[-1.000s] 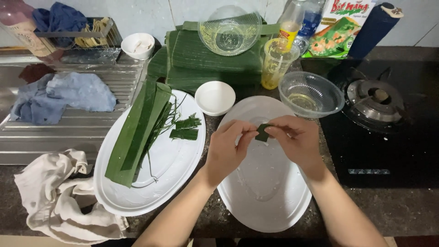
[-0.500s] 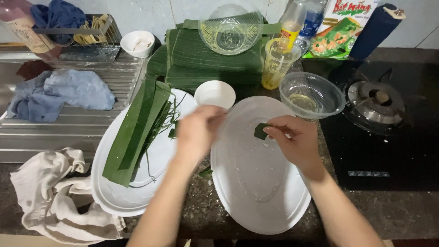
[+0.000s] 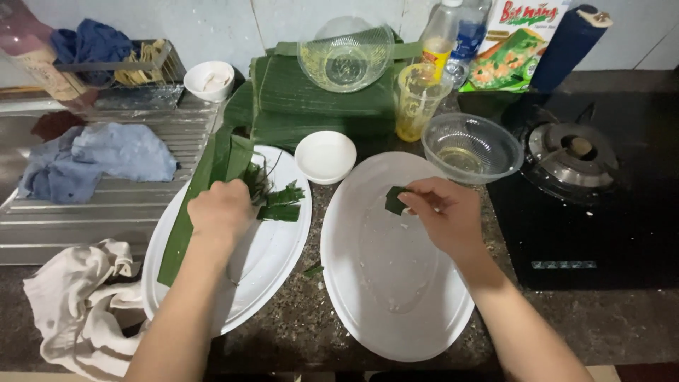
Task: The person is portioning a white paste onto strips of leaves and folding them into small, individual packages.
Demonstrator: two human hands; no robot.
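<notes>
Right hand pinching small dark-green folded leaf piece; left hand curled over leaf strips

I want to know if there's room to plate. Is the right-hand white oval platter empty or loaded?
Nearly empty: the white oval platter shows bare surface with only tiny specks; the right hand holds a small leaf piece above it.

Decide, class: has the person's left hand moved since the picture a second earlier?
Yes. The left hand has left the right hand over the right white platter and gone leftward, past the small white bowl, onto the left platter.
</notes>
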